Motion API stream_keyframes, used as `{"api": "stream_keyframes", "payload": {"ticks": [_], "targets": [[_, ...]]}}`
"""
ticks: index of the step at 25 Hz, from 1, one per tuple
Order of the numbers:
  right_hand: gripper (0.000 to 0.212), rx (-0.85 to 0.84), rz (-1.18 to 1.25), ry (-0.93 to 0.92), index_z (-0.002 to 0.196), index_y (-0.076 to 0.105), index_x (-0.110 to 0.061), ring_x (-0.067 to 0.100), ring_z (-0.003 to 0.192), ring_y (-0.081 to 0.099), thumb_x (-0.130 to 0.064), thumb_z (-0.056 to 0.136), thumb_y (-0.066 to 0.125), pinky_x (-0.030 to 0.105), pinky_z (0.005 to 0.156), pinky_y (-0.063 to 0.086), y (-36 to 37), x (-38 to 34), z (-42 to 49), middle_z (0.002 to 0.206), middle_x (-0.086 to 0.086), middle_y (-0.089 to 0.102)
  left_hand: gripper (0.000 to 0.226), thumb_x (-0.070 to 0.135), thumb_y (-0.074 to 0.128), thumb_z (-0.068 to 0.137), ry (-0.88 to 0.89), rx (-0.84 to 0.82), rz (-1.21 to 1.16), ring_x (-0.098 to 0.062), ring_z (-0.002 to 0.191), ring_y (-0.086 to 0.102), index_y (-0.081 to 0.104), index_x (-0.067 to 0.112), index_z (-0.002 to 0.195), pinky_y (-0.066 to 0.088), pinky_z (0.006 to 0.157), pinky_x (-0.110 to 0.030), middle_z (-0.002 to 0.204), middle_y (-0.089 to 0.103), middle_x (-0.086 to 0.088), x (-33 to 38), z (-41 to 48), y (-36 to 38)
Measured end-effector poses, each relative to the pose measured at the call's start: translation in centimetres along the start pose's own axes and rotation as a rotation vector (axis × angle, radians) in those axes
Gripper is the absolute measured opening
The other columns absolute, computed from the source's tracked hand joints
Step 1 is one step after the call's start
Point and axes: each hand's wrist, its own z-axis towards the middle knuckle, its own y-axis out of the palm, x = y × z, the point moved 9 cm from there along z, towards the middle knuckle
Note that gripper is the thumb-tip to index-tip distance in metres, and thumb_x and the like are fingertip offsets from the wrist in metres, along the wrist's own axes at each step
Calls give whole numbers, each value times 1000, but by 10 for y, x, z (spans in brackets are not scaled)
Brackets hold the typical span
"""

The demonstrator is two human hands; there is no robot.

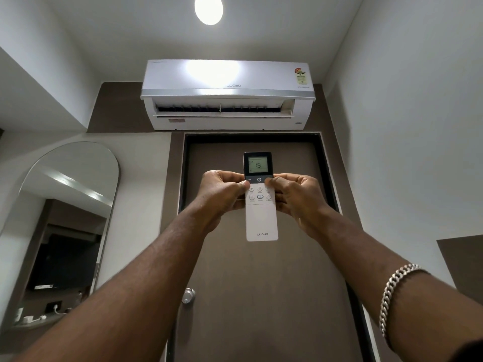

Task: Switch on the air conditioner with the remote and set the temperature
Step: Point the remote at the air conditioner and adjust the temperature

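1. The remote [260, 197] sits mid-frame, long axis running 12 to 6, its screen end aimed at 12 towards the air conditioner [228, 95], which is mounted above the door [261, 283].
2. The left hand [222, 195] grips the remote from 9 o'clock and the right hand [295, 197] from 3 o'clock; both are closed around its edges.
3. Each thumb rests at the dark button row beside the power key; neither hand is nearer.
4. The screen reads 18 and the unit's louvre looks open, so I judge that temperature setting is in hand.
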Motion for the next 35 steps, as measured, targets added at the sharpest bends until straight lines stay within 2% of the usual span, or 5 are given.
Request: {"api": "stream_keyframes", "payload": {"ticks": [15, 20, 24, 28, 35], "targets": [[4, -5, 11, -2, 84, 65, -14, 17, 69, 76, -13, 88, 64, 29, 62, 62, 2, -1, -4, 79, 7, 77, 17, 4, 64, 87, -5, 32, 20, -7, 56, 73, 63, 15, 74, 53, 45, -18, 54, 74, 10, 2, -7, 0], [3, -28, -14, 3, 91, 65, -13, 21, 79, 75, -16, 89, 63, 33, 70, 62, -3, 2, -5, 87, 10, 76, 13, 6, 65, 87, -18, 24, 25, -7, 61, 74, 63, 15, 77, 54, 48, -19, 58, 75, 10, -3, -7, 4], [4, -13, -27, 14, 91, 64, -11, 19, 75, 75, -15, 89, 63, 28, 64, 61, -14, 9, -8, 86, 10, 76, 13, 6, 63, 88, -33, 24, 23, -12, 64, 75, 65, 14, 78, 57, 51, -22, 70, 76, 2, -12, -11, 14], [17, 7, -95, 94, 103, 65, -7, 23, 84, 75, -17, 90, 62, 35, 72, 61, -39, 40, -18, 92, 13, 76, 12, 3, 60, 89, -90, -14, 12, -15, 70, 75, 65, 11, 82, 60, 56, -25, 83, 75, -9, -41, -21, 39], [17, 161, -272, 358, 105, 63, -9, 19, 82, 75, -17, 89, 65, 30, 63, 61, -141, 145, -83, 96, 13, 76, 10, 1, 61, 88, -314, -145, -51, -18, 76, 73, 62, 10, 85, 60, 58, -26, 88, 73, -12, -158, -69, 140]]}}
